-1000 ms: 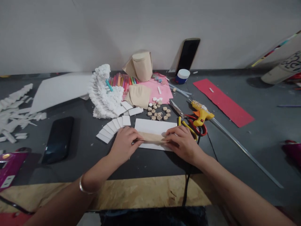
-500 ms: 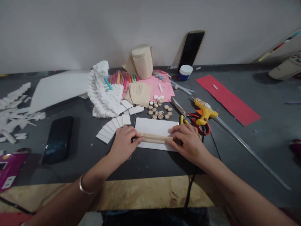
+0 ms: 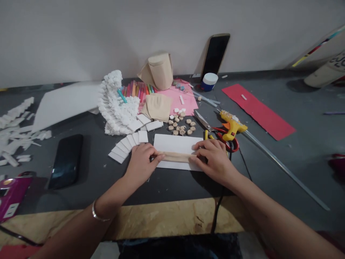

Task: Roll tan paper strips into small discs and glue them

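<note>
Tan paper strip (image 3: 176,157) lying lengthwise on white board (image 3: 178,142), L hand (image 3: 142,160) & R hand (image 3: 214,158) w/ thumb and fingers nearly together, each pinching one end; for a neat fold, apply equal tension btwn ends, w/o skewing strip or sliding board

strip (image 3: 176,157) had ends covered by left hand (image 3: 142,162) and right hand (image 3: 215,159), yellow handles (image 3: 206,135) were part hidden, right edge cropped cup (image 3: 323,77)
</note>
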`<state>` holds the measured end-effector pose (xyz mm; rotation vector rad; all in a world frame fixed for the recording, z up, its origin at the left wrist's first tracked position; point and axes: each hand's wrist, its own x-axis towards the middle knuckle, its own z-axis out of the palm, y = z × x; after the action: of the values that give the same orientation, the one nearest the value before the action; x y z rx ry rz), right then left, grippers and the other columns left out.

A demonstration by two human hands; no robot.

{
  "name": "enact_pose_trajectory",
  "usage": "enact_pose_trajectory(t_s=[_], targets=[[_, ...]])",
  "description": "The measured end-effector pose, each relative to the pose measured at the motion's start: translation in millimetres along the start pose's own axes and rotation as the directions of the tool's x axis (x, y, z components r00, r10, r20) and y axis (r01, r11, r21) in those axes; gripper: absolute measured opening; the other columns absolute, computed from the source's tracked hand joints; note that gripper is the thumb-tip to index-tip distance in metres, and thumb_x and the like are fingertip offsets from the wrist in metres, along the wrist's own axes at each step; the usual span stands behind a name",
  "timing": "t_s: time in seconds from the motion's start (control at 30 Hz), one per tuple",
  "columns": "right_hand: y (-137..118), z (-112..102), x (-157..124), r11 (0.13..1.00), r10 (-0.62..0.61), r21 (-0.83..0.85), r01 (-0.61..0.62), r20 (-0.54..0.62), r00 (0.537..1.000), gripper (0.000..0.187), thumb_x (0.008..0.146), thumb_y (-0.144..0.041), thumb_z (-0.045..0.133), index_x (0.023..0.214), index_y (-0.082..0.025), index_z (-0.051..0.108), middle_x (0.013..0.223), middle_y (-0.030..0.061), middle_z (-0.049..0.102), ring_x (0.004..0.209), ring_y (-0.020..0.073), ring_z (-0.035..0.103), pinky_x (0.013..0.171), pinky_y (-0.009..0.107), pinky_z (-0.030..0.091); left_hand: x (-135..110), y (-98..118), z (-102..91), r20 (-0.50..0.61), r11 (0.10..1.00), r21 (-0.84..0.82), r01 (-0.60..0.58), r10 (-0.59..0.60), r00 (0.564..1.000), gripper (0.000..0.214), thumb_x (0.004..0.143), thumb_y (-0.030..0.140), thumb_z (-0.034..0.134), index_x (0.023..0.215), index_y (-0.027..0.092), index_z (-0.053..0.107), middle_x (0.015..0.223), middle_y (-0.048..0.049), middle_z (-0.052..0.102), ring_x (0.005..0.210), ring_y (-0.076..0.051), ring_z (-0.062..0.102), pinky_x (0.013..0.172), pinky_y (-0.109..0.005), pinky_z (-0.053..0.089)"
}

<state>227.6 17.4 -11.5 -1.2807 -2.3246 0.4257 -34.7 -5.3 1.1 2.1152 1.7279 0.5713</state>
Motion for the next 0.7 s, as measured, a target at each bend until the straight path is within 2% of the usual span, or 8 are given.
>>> enact_pose_trajectory(t_s=[0.7], targets=[[-2.4,1.4,2.7,0.997,0.064,-0.043,-0.064,-0.011,0.998,0.026,0.082,-0.036,0.069,0.062,-0.02,0.061,0.102,0.0034,0.067,0.099,0.0248,0.053,0.09,0.044,0.033,1.6,2.1,1.4,-0.024,0.998,0.063,0.01,-0.008,1.0,0.034,0.087,0.039,0.062,0.062,0.018,0.051,0.07,-0.0002,0.056,0.076,-0.018,0.053,0.072,-0.034,0.032]])
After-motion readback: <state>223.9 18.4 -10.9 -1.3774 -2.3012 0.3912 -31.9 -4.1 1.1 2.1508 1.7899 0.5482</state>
